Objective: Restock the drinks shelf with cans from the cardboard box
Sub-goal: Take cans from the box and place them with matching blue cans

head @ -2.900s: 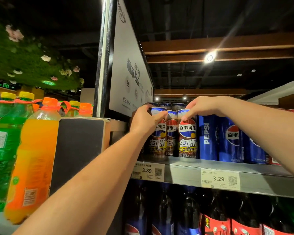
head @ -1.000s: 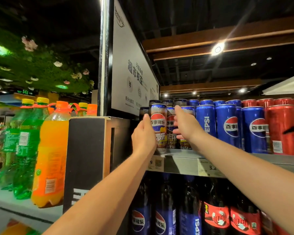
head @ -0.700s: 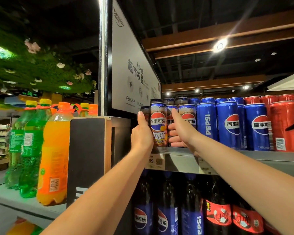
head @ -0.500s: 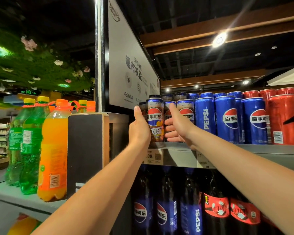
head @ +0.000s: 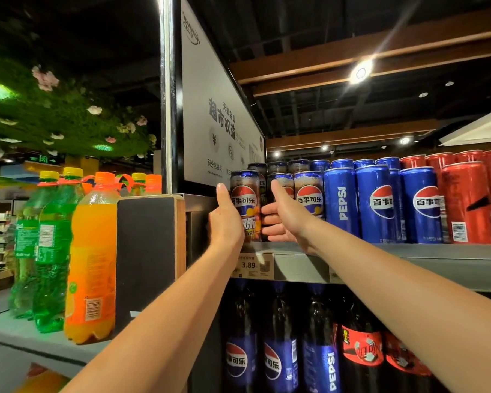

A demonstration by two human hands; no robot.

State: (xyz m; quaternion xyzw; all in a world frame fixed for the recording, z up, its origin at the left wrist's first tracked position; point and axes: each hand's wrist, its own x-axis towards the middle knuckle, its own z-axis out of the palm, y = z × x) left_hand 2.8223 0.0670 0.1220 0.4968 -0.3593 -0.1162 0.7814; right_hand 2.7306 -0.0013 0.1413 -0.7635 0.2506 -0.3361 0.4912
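Note:
Dark Pepsi cans with orange print stand at the left end of the grey drinks shelf [head: 408,256]. My left hand [head: 226,222] grips the front left dark can [head: 245,198] from its left side, thumb pointing up. My right hand [head: 285,215] reaches in beside it. Its fingers wrap the second dark can [head: 281,180], which is mostly hidden behind the hand. A third dark can [head: 309,194] stands free to the right. The cardboard box is out of view.
Blue Pepsi cans [head: 377,205] and red cans [head: 465,202] fill the shelf to the right. Cola bottles [head: 281,353] stand below, under a 3.89 price tag [head: 250,265]. A white sign [head: 219,109] and a black panel [head: 148,251] bound the left. Orange [head: 92,251] and green bottles [head: 48,251] stand beyond.
Both hands have dropped from the can tops to the cans' sides. The front left can now stands at the shelf's front edge. Over the last half second the hands have hardly moved.

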